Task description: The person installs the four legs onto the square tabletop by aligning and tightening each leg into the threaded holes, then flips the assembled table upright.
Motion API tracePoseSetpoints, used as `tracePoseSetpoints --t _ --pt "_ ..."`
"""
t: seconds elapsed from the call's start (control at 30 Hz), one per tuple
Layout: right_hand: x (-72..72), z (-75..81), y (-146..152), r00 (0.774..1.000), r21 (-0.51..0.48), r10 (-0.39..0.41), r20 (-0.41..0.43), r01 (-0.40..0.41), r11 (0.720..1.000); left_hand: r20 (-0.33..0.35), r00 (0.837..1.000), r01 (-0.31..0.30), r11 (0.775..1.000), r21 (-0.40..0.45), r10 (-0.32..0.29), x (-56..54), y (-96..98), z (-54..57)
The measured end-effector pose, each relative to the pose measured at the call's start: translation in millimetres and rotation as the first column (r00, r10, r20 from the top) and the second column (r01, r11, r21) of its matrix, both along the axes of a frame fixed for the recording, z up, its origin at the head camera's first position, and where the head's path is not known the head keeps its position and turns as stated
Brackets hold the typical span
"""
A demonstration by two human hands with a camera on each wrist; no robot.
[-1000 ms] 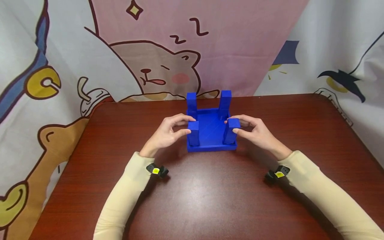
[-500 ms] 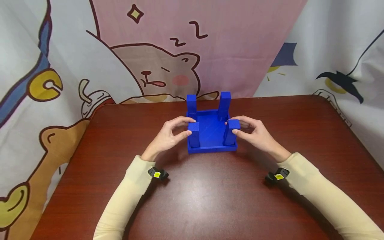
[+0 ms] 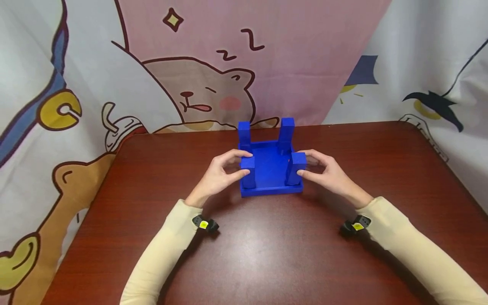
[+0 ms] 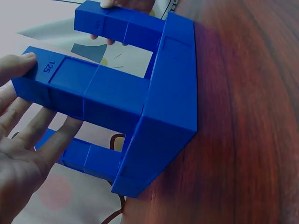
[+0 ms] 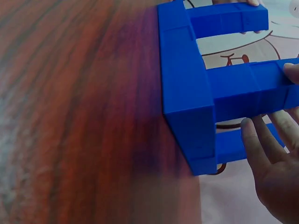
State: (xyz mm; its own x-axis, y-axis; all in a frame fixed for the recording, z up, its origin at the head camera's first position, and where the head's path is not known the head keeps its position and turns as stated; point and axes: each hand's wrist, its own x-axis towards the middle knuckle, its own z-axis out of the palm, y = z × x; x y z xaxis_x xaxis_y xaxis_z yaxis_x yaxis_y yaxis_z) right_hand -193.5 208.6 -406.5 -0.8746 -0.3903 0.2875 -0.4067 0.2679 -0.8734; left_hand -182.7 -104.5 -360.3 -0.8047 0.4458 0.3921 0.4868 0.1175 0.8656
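A blue square base (image 3: 271, 191) with a raised rim lies on the table, and several blue posts stand upright at its corners. With thumb on the near face and fingers round the far side, my left hand (image 3: 221, 171) grips the front-left post (image 3: 249, 177) near its top. The number 125 shows on that post (image 4: 67, 77) in the left wrist view. My right hand (image 3: 328, 170) pinches the top of the front-right post (image 3: 294, 174) likewise, its fingertips mostly hidden behind it. Nothing touches the back-left post (image 3: 244, 132) or the back-right post (image 3: 286, 133).
The dark reddish-brown wooden table (image 3: 263, 254) stretches around the base. Behind it hangs a curtain (image 3: 297, 63) printed with a cartoon bear, close to the table's back edge. A black wrist camera sits on each cream sleeve.
My left thumb has slid right, onto the front-left post's near face. My right fingertips have slipped further out of sight behind their post. The base stays in about the same place.
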Motion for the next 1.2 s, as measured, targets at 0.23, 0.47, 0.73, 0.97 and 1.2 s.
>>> tracePoseSetpoints --t 0.23,0.47,0.73,0.97,1.2 --pt "-1.1 -8.3 9.1 1.0 -0.026 0.006 -0.028 -0.007 1.0 0.034 0.999 -0.031 0.997 0.076 0.029 -8.0 4.7 0.5" --pt "-6.0 -15.4 23.4 0.999 0.047 0.029 -0.044 -0.027 0.999 0.026 0.996 -0.083 0.979 0.187 0.08 -27.1 5.6 -14.3" --pt "-17.4 -26.1 22.9 0.995 0.024 0.087 0.047 -0.088 0.996 0.035 0.99 -0.142 0.937 0.321 0.138 -32.6 7.6 -8.9" --pt "-20.3 -30.4 13.9 0.995 -0.019 0.093 0.04 -0.092 0.996 0.157 0.983 -0.162 0.857 0.489 0.096 -32.6 7.8 1.0" --pt "-19.6 -26.5 12.6 0.99 -0.087 0.14 -0.03 -0.143 0.986 0.288 0.958 -0.186 0.775 0.604 0.005 -36.6 2.9 11.4"
